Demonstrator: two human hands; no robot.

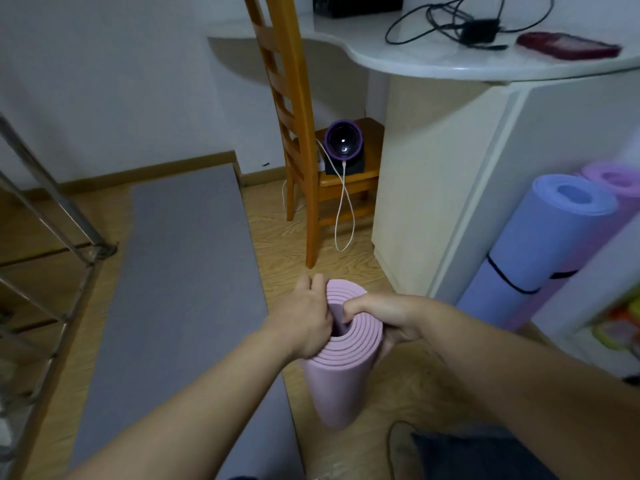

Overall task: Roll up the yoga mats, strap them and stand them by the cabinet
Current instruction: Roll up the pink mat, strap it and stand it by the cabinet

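You have the pink mat (341, 379) standing on end on the floor, near you, between the flat grey mat (187, 271) on the left and the cabinet (433, 188) on the right. Your left hand (308, 320) is curled round the left side of the top rim. Your right hand (384, 317) grips the right side, its fingertips hooked into the hollow core. Both are clamped on the roll. That hold probably lets you twist the inner turns tighter, so the coil is snug for strapping; no strap shows on it yet. Farther right, a blue mat (540, 244) with a black strap (512, 282) leans against the cabinet, a purple mat (613, 178) behind it. The grey mat lies unrolled.
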